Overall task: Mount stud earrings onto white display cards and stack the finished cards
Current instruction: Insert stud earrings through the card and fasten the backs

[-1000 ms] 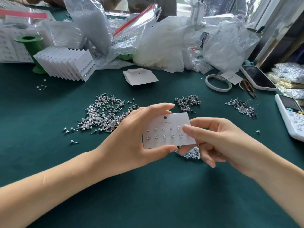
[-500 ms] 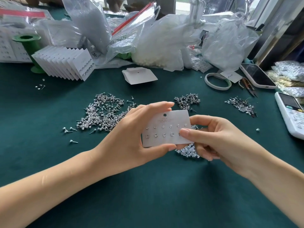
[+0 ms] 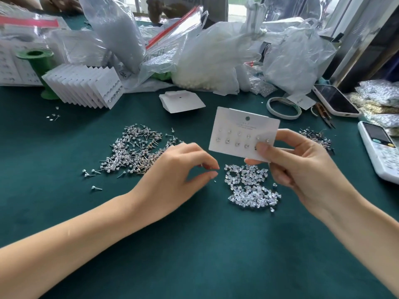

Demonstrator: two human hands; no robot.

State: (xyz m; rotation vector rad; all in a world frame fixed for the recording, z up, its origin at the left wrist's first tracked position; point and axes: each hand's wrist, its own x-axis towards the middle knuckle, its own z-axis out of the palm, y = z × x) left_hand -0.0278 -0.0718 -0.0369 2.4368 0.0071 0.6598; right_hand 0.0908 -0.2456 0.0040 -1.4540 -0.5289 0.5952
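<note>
Above a glittery heap of clear earring backs, the right hand pinches a flat white card of studs at its 5 o'clock corner, while the left hand hovers with thumb and forefinger slightly apart.

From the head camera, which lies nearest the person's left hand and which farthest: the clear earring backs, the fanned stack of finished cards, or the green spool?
1. Clear earring backs: just right of the left hand, near its fingertips.
2. Fanned stack of finished cards: far back on the left.
3. Green spool: behind that stack, at the far left edge.
</note>
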